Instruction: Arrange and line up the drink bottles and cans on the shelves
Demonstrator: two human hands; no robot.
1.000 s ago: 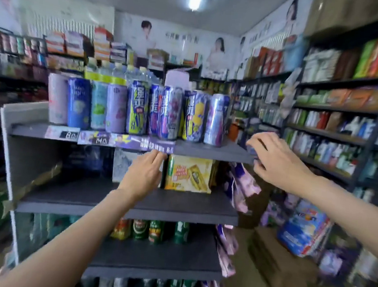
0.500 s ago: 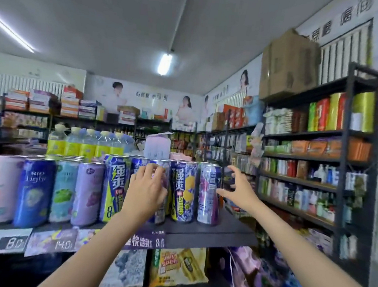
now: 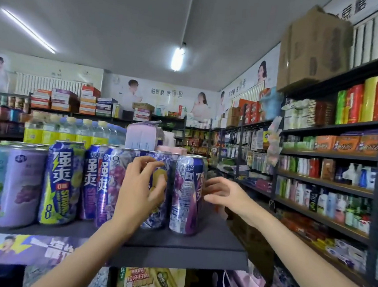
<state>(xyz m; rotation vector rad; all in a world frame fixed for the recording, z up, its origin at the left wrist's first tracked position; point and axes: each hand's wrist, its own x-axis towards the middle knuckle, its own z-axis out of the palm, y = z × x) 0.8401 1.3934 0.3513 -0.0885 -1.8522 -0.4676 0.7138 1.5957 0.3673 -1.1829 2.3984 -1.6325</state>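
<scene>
Upright on the top shelf [image 3: 197, 242], end purple can [image 3: 187, 193] just left of the right hand [image 3: 227, 196], fingers loosely spread and grasping nothing; left hand [image 3: 140, 191] curled round the yellow-fruit can [image 3: 157, 186] beside it.

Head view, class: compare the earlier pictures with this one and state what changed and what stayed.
The left hand rose from the shelf edge onto a front-row can; the right hand came in beside the end can. The cans kept their row.

Dark grey shelf [image 3: 197, 242] carries upright drink cans [image 3: 61, 182].
</scene>
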